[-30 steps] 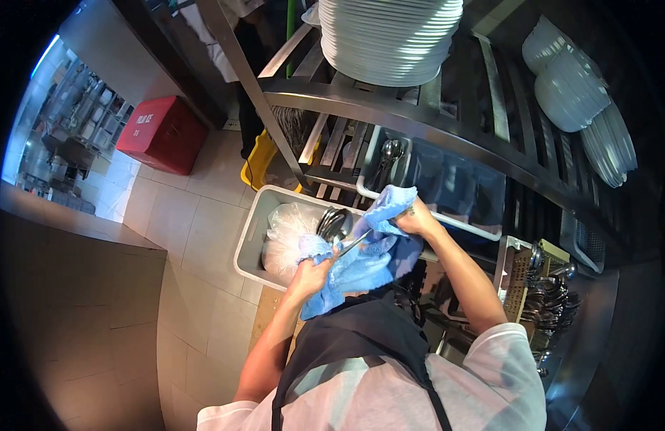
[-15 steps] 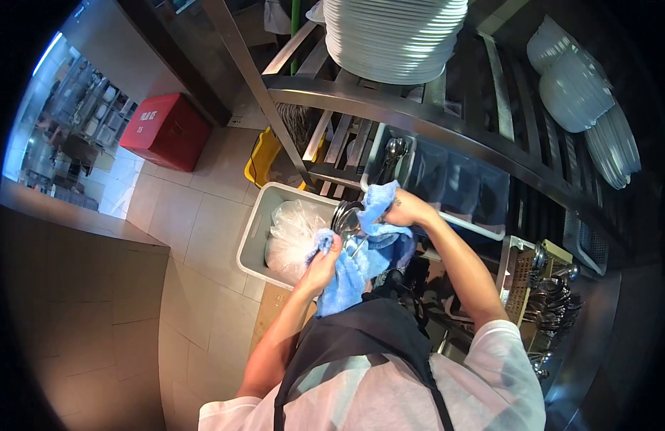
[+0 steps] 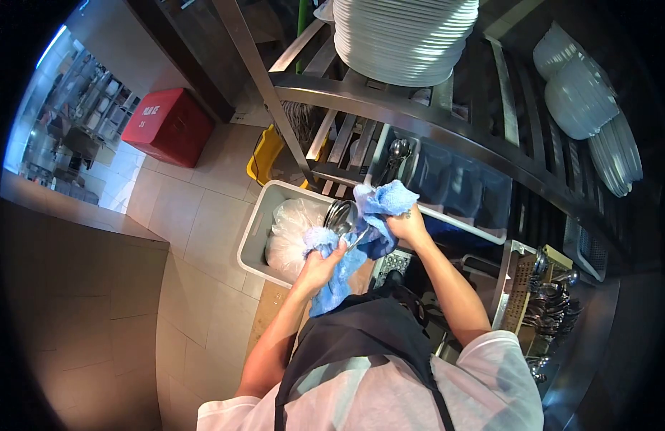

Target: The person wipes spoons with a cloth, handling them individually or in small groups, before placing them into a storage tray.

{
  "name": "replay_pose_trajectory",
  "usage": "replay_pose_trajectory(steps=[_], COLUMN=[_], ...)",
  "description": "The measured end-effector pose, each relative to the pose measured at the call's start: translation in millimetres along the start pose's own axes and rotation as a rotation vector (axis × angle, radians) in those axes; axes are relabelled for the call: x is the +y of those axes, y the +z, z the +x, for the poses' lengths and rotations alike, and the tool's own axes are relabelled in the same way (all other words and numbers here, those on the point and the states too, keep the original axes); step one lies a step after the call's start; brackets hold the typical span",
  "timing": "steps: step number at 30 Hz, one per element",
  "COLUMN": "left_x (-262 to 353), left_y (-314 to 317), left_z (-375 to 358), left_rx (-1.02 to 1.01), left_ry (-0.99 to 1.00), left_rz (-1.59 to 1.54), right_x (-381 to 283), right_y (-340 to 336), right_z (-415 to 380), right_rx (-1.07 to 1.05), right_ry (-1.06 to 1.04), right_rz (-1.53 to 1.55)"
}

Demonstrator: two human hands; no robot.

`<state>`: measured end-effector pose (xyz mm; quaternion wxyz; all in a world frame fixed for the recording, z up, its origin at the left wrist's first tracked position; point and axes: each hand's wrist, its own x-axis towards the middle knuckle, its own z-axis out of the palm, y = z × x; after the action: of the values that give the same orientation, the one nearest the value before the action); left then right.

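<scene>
A blue cloth (image 3: 331, 291) stretches between my two hands, in front of the black apron. My left hand (image 3: 322, 269) is closed on one part of it, with a bunch of metal spoons (image 3: 340, 215) at its thumb; their handles are partly hidden by cloth and fingers. Bunched in my right hand (image 3: 406, 225) is the cloth's other end, raised beside the spoons. Below and left of the spoons is a grey bin (image 3: 255, 241) with a filled clear plastic bag (image 3: 288, 233) in it.
Ahead stands a metal rack (image 3: 390, 100) bearing stacked white plates (image 3: 404, 39). A divided tray (image 3: 458, 183) with some spoons sits lower down. Cutlery baskets (image 3: 518, 291) are at right. A yellow mop bucket (image 3: 264, 161) and red box (image 3: 167, 128) stand on the floor.
My right hand has turned and shifted slightly right, lifting its bunch of cloth away from the spoons. My left hand and the spoons have moved a little to the left.
</scene>
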<state>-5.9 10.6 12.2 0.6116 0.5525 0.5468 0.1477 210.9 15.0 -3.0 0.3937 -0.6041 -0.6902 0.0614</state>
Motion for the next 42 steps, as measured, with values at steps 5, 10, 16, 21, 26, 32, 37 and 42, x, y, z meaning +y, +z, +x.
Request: replay_pose_trajectory(steps=[5,10,16,21,26,32,37,42], left_x=[-22.7,-3.5,-14.5,-4.7,3.1,-1.8,-22.0,5.9], left_y=[-13.7,-16.1,0.9,8.8,22.9,29.7,18.5,16.5], left_z=[14.8,2.3,12.9,4.4,-8.3,-3.3,2.0,-24.5], left_rx=[-0.308,-0.426,-0.15,-0.106,-0.099,0.196,0.098,0.08], left_ry=[0.099,0.082,0.106,0.031,0.048,0.307,-0.055,0.022], left_rz=[-0.454,-0.182,-0.024,-0.239,-0.27,-0.018,-0.147,-0.365], right_x=[2.6,2.8,-12.1,-17.8,22.0,-31.1,-23.4,26.1], right_y=[-6.9,-11.6,-4.7,30.7,74.4,78.6,72.5,58.4], right_z=[4.9,5.9,-2.9,-30.7,-19.4,-4.3,-24.4,-13.6], right_rx=[-0.129,-0.181,-0.004,0.363,0.661,0.818,0.589,0.475], right_ry=[0.059,0.173,0.241,0.669,0.635,1.08,1.098,0.691], right_rz=[0.025,0.082,0.135,1.277,0.647,1.463,1.554,1.34])
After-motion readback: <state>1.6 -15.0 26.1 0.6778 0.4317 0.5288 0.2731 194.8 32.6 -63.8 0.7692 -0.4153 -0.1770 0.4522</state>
